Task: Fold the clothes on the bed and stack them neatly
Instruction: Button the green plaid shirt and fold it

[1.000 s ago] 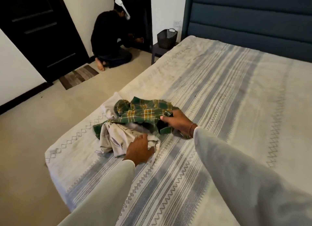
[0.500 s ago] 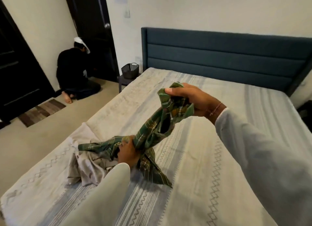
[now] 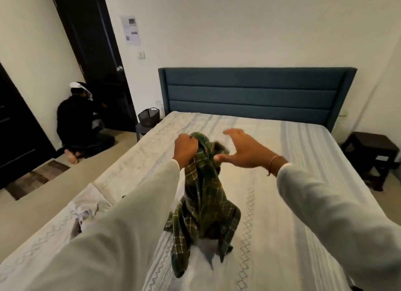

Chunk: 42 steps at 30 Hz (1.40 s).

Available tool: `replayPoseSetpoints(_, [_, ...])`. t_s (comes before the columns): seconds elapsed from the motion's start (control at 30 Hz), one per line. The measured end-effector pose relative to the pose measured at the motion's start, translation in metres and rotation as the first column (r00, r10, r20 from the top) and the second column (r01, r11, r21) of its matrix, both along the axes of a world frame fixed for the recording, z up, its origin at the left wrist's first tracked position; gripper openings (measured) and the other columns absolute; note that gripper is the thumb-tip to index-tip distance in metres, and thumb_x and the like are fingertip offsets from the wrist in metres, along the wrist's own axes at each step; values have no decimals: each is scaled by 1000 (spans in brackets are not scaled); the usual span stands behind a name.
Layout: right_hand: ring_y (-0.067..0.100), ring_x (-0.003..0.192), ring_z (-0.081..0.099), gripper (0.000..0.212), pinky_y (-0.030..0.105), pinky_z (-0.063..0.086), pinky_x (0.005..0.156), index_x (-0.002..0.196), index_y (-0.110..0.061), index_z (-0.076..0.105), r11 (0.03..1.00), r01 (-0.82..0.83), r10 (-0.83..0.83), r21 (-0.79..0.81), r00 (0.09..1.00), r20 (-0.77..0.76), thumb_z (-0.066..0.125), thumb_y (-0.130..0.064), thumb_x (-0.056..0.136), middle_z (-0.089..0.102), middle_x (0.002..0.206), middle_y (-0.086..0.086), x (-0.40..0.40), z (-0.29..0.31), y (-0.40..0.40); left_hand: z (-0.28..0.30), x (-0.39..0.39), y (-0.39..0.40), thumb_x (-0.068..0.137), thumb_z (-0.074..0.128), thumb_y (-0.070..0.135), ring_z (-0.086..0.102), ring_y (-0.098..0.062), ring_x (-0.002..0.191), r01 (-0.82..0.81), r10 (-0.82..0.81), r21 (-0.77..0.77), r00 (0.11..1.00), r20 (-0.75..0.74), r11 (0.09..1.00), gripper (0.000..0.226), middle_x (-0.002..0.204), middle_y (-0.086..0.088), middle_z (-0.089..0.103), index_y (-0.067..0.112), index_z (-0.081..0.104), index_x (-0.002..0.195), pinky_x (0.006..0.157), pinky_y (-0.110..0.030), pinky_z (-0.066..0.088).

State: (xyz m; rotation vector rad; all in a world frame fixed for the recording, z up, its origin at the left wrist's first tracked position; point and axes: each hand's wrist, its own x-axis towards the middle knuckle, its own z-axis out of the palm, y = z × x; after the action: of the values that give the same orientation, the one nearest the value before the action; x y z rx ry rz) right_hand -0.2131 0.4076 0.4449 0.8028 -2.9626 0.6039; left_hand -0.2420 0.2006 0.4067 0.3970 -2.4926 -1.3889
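Well clear of bed (image 3: 303,204) edges: shirt (image 3: 204,204)

Bed (image 3: 282,182): your work surface; pale cover w/ grey-blue stripes & zigzag/diamond bands running head to foot; blue padded headboard at the far end.
Green plaid garment (image 3: 204,208): its lower part rests on the cover near the middle, close to you; its top is raised off the bed, bunched. Can't tell what kind of garment.
Pale garment (image 3: 86,206): crumpled heap lying on the cover by the bed's left edge, partly hidden behind your left sleeve; apart from the plaid one.
Floor (image 3: 43,204): beige, left of bed; striped mat by the dark door; a person sits on it by the far door.
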Motion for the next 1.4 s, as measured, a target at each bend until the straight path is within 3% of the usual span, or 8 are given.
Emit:
replayPoseSetpoints(0.13, [20, 114, 53, 113, 35, 53, 93, 137, -19, 41, 988, 140, -137, -71, 990, 46, 72, -88, 53, 49, 133, 3, 36, -53, 26, 51, -14, 47, 96, 46, 15, 64, -33, 102, 25, -25, 250, 1000, -3, 968, 31, 116, -16, 65, -1, 60, 120, 91, -45, 57])
replayPoseSetpoints(0.33, [32, 153, 19, 130, 36, 20, 122, 160, -4, 0, 977, 214, -200, 2, 910, 364, 75, -68, 74, 11, 167, 17, 47, -130, 87, 142, 19, 112, 100, 38, 9, 68, -34, 100, 207, -167, 453, 978, -128, 867, 29, 111, -20, 68, 0, 61, 116, 90, -49, 59])
replayPoseSetpoints(0.43, [33, 144, 38, 110, 41, 30, 119, 159, -10, 19, 929, 333, -229, -162, 861, 454, 74, -63, 80, 35, 159, 13, 40, -148, 104, 179, 33, 128, 101, 38, 15, 70, -35, 99, 306, -279, 443, 952, -127, 843, 36, 111, -22, 71, -1, 64, 120, 89, -51, 59])
replayPoseSetpoints(0.53, [24, 109, 69, 55, 49, 54, 101, 123, -23, 65, 844, 358, -65, -400, 807, 587, 77, -58, 82, 72, 119, 3, 43, -138, 123, 203, 45, 130, 103, 35, 15, 70, -29, 91, 297, -262, 350, 954, -145, 888, 35, 101, -16, 71, 0, 64, 119, 87, -43, 61])
replayPoseSetpoints(0.8, [27, 98, 73, 21, 39, 61, 77, 120, -15, 67, 616, 293, 283, -732, 784, 553, 60, -20, 101, 75, 110, 9, 89, -57, 120, 174, 34, 118, 97, 56, 0, 63, -23, 71, 172, -173, -36, 985, -24, 984, 40, 102, -21, 63, -13, 45, 132, 42, -27, 51])
replayPoseSetpoints(1.07, [24, 79, 72, 27, 31, 60, 59, 117, 4, 62, 238, 457, 314, -857, 799, 513, 44, -13, 107, 72, 95, 18, 91, 6, 110, 131, 43, 126, 84, 81, 29, 62, -22, 86, 552, -504, -116, 815, 287, 826, 31, 93, -14, 62, 5, 65, 92, 75, -31, 58])
replayPoseSetpoints(1.27, [27, 88, 74, 27, 35, 60, 73, 111, 0, 57, 11, 492, 186, -870, 854, 485, 36, -18, 110, 72, 106, 22, 70, 39, 96, 139, 65, 159, 67, 89, 52, 69, -27, 94, 640, -450, -465, 765, 460, 612, 80, 110, -6, 61, 8, 48, 120, 65, -34, 63])
replayPoseSetpoints(1.4, [26, 100, 72, 22, 38, 58, 93, 107, -4, 53, -65, 344, 169, -937, 929, 329, 35, -15, 111, 65, 124, 25, 63, 57, 95, 134, 52, 151, 94, 61, 9, 70, -37, 88, 440, -356, -515, 898, 258, 736, 24, 113, -20, 63, 1, 51, 114, 68, -44, 63])
